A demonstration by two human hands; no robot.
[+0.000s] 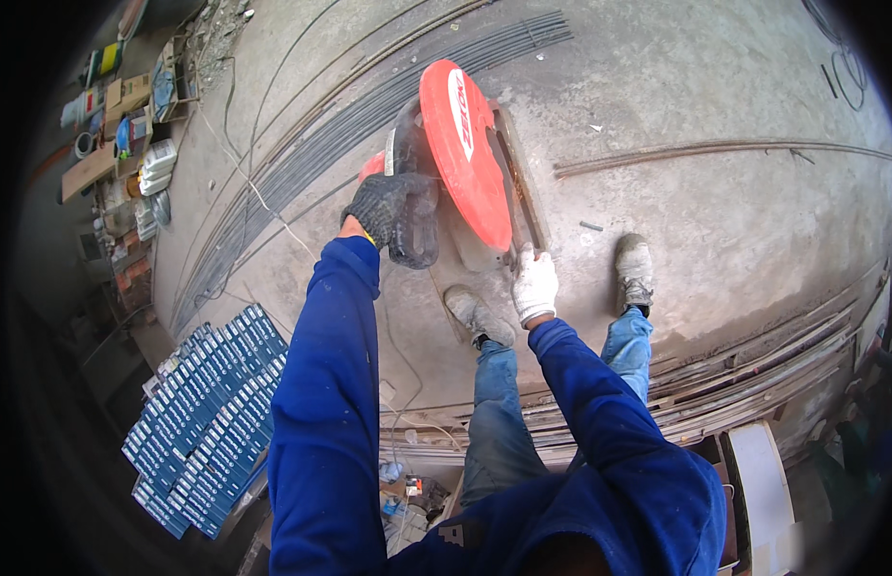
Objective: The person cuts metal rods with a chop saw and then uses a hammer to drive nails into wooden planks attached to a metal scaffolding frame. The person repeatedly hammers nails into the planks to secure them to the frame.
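Note:
A chop saw with a red disc guard (463, 154) stands on the floor in front of me. My left hand (377, 204), in a dark grey glove, is closed around the saw's black loop handle (414, 235). Close to the lower end of the guard is my right hand (535, 286), in a white glove, its fingers curled at the edge of the saw's base. What those fingers hold is hidden. A narrow brownish bar (523, 182) runs along the right side of the base. The cutting disc is mostly covered by the guard.
Bundled steel bars (369, 139) lie across the floor at left, beside loose cables (237, 158). More rods (724, 149) lie at right. Stacked blue boxes (211, 413) stand lower left. Long strips (715, 370) lie behind my shoes (634, 269). Clutter lines the far left.

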